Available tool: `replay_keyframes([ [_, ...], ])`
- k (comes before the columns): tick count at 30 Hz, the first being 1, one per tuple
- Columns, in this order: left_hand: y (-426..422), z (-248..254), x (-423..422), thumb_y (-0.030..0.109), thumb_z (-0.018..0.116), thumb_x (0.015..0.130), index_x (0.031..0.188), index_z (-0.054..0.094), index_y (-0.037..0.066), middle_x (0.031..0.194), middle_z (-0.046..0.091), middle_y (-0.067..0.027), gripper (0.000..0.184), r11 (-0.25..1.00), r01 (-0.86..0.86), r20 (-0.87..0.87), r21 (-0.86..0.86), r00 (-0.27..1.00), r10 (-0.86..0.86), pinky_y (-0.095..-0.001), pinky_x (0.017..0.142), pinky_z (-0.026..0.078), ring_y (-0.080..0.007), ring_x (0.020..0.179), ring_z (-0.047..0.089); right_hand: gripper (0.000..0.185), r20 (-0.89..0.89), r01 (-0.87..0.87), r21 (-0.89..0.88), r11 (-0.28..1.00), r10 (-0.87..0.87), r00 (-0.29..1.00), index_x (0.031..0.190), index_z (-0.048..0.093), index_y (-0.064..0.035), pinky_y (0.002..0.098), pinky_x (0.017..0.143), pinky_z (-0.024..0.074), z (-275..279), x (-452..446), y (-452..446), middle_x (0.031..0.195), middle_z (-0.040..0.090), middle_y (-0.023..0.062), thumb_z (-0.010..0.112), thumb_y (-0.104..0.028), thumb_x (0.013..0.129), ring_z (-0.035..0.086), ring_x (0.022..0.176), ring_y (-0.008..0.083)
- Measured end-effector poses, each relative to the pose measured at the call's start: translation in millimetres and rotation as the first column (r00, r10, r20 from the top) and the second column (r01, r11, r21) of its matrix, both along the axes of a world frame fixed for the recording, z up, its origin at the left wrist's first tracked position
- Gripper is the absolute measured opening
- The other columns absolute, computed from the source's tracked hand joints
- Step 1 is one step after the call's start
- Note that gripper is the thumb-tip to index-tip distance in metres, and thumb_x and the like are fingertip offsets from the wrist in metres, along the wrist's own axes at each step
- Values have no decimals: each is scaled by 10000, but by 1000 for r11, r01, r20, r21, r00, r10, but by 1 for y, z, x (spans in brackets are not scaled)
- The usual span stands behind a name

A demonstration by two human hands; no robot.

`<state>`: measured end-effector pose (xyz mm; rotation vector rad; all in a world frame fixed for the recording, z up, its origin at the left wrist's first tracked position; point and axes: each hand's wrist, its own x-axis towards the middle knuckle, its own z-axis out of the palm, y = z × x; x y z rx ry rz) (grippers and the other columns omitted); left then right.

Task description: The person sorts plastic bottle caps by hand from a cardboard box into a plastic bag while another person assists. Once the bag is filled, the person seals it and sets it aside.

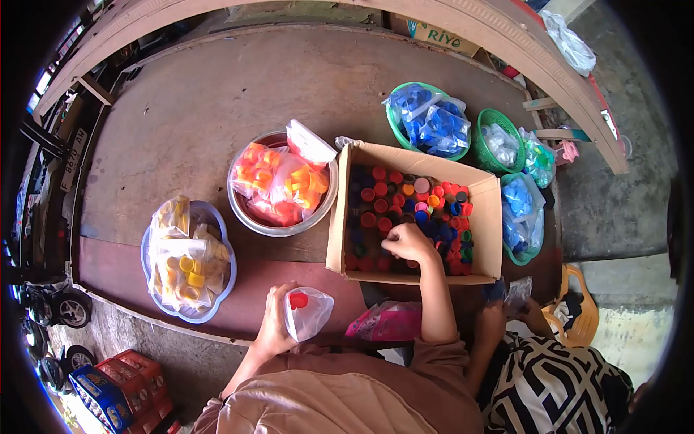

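My left hand (272, 323) is closed on the edge of a clear plastic bag (312, 322), held upright and open in front of my body. Inside that bag lies a red bottle cap (298, 299). My right hand (409, 244) reaches over the front of an open cardboard box (486, 194), its fingers pinched together above the caps. What they hold, if anything, is too small to make out. Loose bottle caps (381, 206) in red, blue, orange, green and dark colours fill the box; my hand and arm hide some.
Bagged caps sit in a metal bowl (283, 231), a lavender basin (233, 273) and a green basket (392, 127). Another green basket (485, 123) holds clear bags. A pink packet (385, 323) lies at the table edge. At right, another person's hands (493, 317) hold a clear bag.
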<state>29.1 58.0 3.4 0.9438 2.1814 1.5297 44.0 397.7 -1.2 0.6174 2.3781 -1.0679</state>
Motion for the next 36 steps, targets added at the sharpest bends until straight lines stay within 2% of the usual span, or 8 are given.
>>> replay_keyframes([
  [5, 7, -2, -5, 135, 791, 535, 1239, 343, -1, 1127, 467, -194, 845, 999, 50, 10, -3, 999, -50, -445, 900, 379, -365, 1032, 456, 223, -307, 172, 18, 985, -159, 938, 749, 650, 8, 321, 569, 479, -10, 1, 3, 633, 631, 134, 641, -214, 771, 616, 569, 221],
  [7, 9, -4, -6, 141, 790, 536, 1242, 342, 1, 1135, 462, -192, 848, 998, 62, 9, -5, 998, -62, -444, 901, 378, -363, 1036, 454, 187, -506, 263, 346, 901, -57, 861, 731, 591, -23, 368, 573, 476, -6, -4, -5, 629, 617, 122, 667, -192, 762, 617, 629, 301],
  [9, 9, -5, -7, 149, 790, 537, 1244, 341, 3, 1144, 457, -192, 850, 997, 71, -3, 3, 997, -71, -444, 901, 378, -363, 1038, 451, 155, -574, 290, 159, 944, -150, 805, 725, 576, -33, 381, 575, 477, 3, -8, -11, 667, 627, 125, 666, -157, 745, 622, 650, 303],
  [15, 9, -5, -9, 149, 788, 544, 1245, 341, 6, 1143, 456, -190, 843, 998, 61, 27, 25, 998, -62, -438, 891, 383, -359, 1035, 453, 108, 161, -360, 545, 757, 327, 931, 716, 667, -42, 401, 663, 528, -6, 0, -27, 747, 649, 163, 633, -40, 614, 646, 740, 332],
  [21, 10, -4, -10, 131, 781, 553, 1233, 350, 2, 1125, 467, -197, 815, 999, 45, -24, -5, 999, -45, -436, 881, 386, -360, 1016, 464, 104, 163, -417, 559, 717, 398, 903, 712, 665, -25, 394, 669, 527, -29, 1, -25, 760, 652, 161, 599, -23, 632, 651, 747, 309],
  [25, 9, 11, -13, 75, 762, 584, 1252, 312, -19, 1097, 448, -199, 812, 997, 63, -97, -47, 993, -67, -400, 844, 427, -328, 961, 515, 148, -119, -80, -116, 990, 67, 991, 853, 688, -66, 247, 504, 412, -7, 1, 1, 622, 600, 25, 644, -72, 712, 524, 519, 93],
  [30, 7, 14, -11, 112, 760, 552, 1251, 332, -10, 1157, 458, -204, 829, 998, 41, -16, -42, 999, -41, -460, 905, 359, -390, 1005, 453, 229, -554, -70, -593, 802, -344, 758, 866, 681, -67, 187, 545, 327, 23, 13, -43, 687, 506, -61, 627, 71, 692, 428, 615, 19],
  [36, 9, 16, -7, 90, 738, 538, 1256, 327, -14, 1178, 445, -209, 834, 999, 39, -44, -10, 998, -39, -463, 921, 341, -394, 1017, 440, 219, -809, -176, 57, 983, 149, 569, 870, 658, -90, 309, 635, 422, 70, 27, -143, 727, 575, 39, 741, -145, 674, 569, 675, 184],
])
